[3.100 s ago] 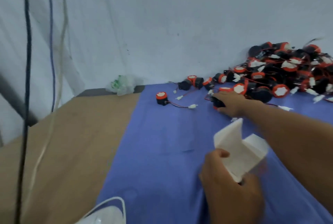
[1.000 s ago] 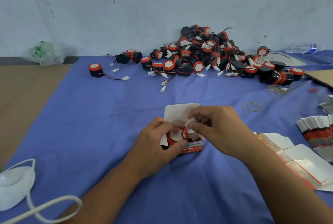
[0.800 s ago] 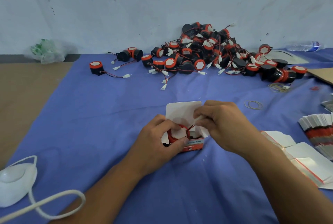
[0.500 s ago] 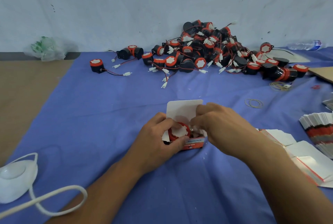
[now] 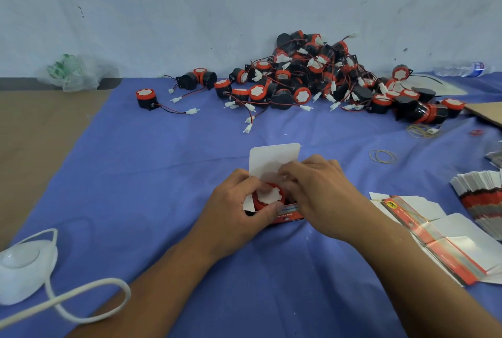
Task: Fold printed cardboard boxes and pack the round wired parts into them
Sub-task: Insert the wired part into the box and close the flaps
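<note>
left hand [image 5: 239, 207] curls round the left side of the small printed box [image 5: 288, 217], thumb on its front edge, so it is gripping the box. right hand [image 5: 323, 196] is at the box's right side with its fingers bent down at the open top (they are blurry, so i cannot tell if they pinch anything). a round part [image 5: 269, 199] with a red rim and a white top sits in the box, between the two hands. the box's white flap [image 5: 274, 155] stands up behind it. the box rests on the blue cloth [image 5: 163, 174]. beside the right arm lie flat boxes [image 5: 434, 242], and more flat ones are packed in a row [image 5: 480, 196] at the right edge. rubber bands [image 5: 383, 155] lie a bit further back. a big pile of round parts [image 5: 312, 79] with red and black wires is by the wall, and one lone part [image 5: 146, 98] lies to its left. a white mask [image 5: 24, 264] lies at the near left. a plastic bag [image 5: 73, 72] sits far left by the wall.
</note>
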Demonstrator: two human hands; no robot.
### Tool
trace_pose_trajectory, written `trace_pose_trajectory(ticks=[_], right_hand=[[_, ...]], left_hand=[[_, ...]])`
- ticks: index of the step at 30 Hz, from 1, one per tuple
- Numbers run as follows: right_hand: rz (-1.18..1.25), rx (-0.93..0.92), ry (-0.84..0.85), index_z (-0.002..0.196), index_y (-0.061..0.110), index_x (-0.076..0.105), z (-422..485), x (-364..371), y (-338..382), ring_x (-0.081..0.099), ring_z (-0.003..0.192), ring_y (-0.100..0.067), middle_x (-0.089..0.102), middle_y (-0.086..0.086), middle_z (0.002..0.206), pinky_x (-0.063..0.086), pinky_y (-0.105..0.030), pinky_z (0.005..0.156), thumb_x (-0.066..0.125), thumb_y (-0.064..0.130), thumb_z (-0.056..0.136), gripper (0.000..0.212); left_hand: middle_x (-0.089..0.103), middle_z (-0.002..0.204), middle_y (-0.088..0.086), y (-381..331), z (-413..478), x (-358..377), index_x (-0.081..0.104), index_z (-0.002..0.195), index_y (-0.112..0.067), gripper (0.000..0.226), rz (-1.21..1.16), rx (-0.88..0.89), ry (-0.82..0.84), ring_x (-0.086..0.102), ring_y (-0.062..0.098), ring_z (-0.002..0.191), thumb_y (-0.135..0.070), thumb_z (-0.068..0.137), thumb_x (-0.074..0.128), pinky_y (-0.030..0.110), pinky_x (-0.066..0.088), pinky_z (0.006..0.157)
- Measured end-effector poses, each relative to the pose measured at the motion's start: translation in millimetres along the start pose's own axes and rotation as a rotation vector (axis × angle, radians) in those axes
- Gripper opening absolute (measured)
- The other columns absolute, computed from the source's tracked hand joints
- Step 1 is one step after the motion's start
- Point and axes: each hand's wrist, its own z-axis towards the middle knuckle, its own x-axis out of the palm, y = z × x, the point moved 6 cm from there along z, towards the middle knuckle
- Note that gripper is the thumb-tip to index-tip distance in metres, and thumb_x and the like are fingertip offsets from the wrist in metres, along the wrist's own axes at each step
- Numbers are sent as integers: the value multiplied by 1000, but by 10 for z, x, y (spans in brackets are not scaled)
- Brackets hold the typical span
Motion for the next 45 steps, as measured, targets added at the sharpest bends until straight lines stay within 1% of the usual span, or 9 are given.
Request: trace_pose_trajectory(ticks=[9,14,18,24,27,31,38,42,45], right_hand=[[131,89,84,96,37,69,-20,82,-42,25,124,-16,42,14,116,14,-32,105,34,45,104,37],[448,322,155,110,55,66,-66,129,-238,20,131,-15,27,10,137,25,-28,105,54,35,98,27],[684,428,23,96,39,65,-56,166,-323,64,89,-10,67,5,110,53,-24,72,71,23,87,19],[708,488,-210,113,35,34,-27,163,-341,58,60,-6,60,4,84,37,-13,40,81,29,80,58],[644,462,-291,100,29,48,-29,141,-346,56,68,9,61,10,78,41,-8,52,80,20,80,39],[621,371,-327,75,28,64,-29,121,-317,57,63,0,62,14,65,41,-10,53,81,26,80,19],[618,140,-205,75,20,70,-7,210,-220,53,83,-9,53,3,98,37,-14,69,63,28,98,25],[892,282,-165,101,31,70,14,345,-303,55,77,-5,57,8,107,43,-16,66,64,20,97,13],[1105,328,-118,127,38,49,15,426,-341,51,62,-11,67,4,106,44,-27,56,66,17,96,41]], left_hand=[[56,100,-11,5,8,-4,72,100,-25,39,0,23,-12,57,3,92,-56,78,63,7,39,76],[47,114,-9,2,-9,-20,75,96,-24,37,44,48,-86,50,10,98,-54,74,73,6,34,83],[45,114,-2,-85,-32,-95,70,96,-19,35,32,128,-204,49,5,93,-37,70,83,5,35,79],[43,124,-8,-139,-52,-96,49,118,-21,57,-101,160,-212,57,10,75,-17,72,81,22,51,75],[43,127,-8,-70,-31,-99,52,121,-18,55,-130,84,-201,59,14,77,-18,73,78,29,54,76],[55,137,-5,-52,2,-37,61,129,-9,49,33,103,-115,56,6,106,-23,82,70,16,42,98],[55,134,-16,-44,7,52,66,127,-13,37,173,96,-23,44,23,99,-25,95,53,13,32,95],[61,127,-7,-40,15,23,73,114,-14,29,155,78,-86,44,23,109,-21,94,54,16,31,99],[51,117,-3,22,11,-47,78,96,-14,19,-4,-3,-140,49,8,109,-21,86,63,8,33,97]])
